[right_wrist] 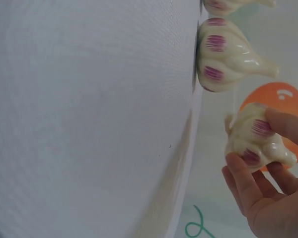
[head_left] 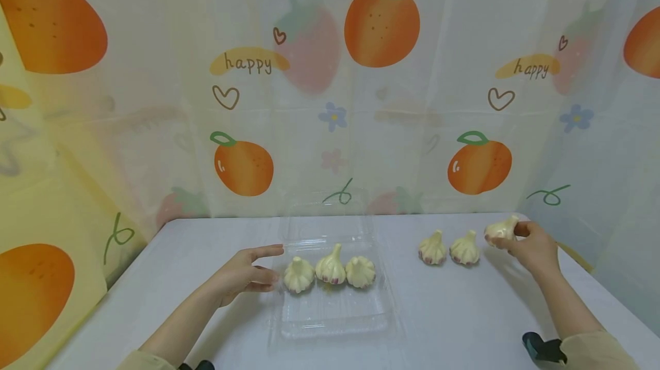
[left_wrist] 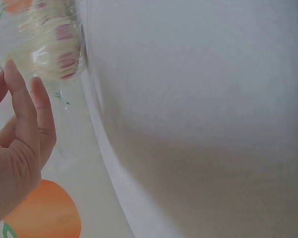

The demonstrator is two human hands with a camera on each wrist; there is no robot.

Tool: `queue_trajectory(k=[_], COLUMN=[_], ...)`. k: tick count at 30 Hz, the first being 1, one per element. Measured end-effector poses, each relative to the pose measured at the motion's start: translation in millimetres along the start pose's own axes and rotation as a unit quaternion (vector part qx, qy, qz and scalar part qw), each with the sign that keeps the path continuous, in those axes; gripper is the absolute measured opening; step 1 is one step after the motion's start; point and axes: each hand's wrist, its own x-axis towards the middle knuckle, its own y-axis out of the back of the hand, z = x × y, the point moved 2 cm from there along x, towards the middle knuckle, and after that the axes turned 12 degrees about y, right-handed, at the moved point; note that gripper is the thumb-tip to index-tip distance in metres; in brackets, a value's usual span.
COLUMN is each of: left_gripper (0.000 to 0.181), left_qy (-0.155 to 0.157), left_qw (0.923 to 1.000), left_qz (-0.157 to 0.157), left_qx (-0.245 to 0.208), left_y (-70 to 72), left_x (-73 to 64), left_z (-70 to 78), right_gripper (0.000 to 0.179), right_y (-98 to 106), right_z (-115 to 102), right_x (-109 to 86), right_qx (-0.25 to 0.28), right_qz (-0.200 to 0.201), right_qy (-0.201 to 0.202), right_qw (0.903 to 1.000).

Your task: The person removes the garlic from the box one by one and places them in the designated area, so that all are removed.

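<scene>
Toward the back right of the table, my right hand (head_left: 537, 250) pinches a garlic bulb (head_left: 500, 231) between thumb and fingers. In the right wrist view this bulb (right_wrist: 256, 134) hangs tilted, off the surface, with purple streaks showing. Two more garlic bulbs, one at the left (head_left: 432, 248) and one nearer the hand (head_left: 465, 250), stand on the table. A clear plastic box (head_left: 335, 324) holds three garlic bulbs (head_left: 330, 267) in a row. At its left side, my left hand (head_left: 242, 275) has its fingers extended, fingertips at the box's edge; whether all touch is unclear.
The box's clear lid (head_left: 327, 224) stands raised at the back. A white cloth (head_left: 454, 313) covers the table. Behind it hangs a fruit-printed curtain (head_left: 392, 175). Dark straps (head_left: 543, 349) show at the wrists.
</scene>
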Motion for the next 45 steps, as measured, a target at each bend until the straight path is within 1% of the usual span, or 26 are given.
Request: queue_trajectory(k=[5, 10, 16, 22, 28, 35, 45], left_gripper=[0.071, 0.070, 0.069, 0.070, 0.071, 0.070, 0.070], left_qy=[-0.003, -0.002, 0.001, -0.001, 0.000, 0.001, 0.001], left_qw=[1.0000, 1.0000, 1.0000, 1.0000, 1.0000, 1.0000, 1.0000], left_qz=[-0.002, -0.002, 0.002, 0.001, 0.001, 0.002, 0.003], left_qx=[0.001, -0.001, -0.001, 0.001, 0.002, 0.001, 0.002], left_y=[0.4, 0.1, -0.4, 0.0, -0.3, -0.3, 0.1], left_x=[-0.2, -0.3, -0.1, -0.1, -0.7, -0.5, -0.1], left_z=[-0.2, -0.4, -0.6, -0.4, 0.3, 0.7, 0.1], right_gripper=[0.079, 0.079, 0.082, 0.086, 0.090, 0.091, 0.088], right_y=[0.5, 1.0, 1.4, 1.4, 1.3, -0.2, -1.4], right_z=[2.4, 4.3, 7.5, 9.6, 12.1, 14.4, 12.4], right_x=[0.3, -0.3, 0.0, 2.8, 2.5, 3.9, 4.2], right_qx=[-0.010, -0.006, -0.002, -0.012, -0.009, -0.017, -0.028], right_qz=[-0.025, -0.043, -0.057, -0.072, -0.091, -0.104, -0.122], right_qy=[0.001, -0.002, -0.010, -0.010, -0.016, -0.014, -0.015], right_qw=[0.9996, 0.9990, 0.9983, 0.9973, 0.9957, 0.9943, 0.9920])
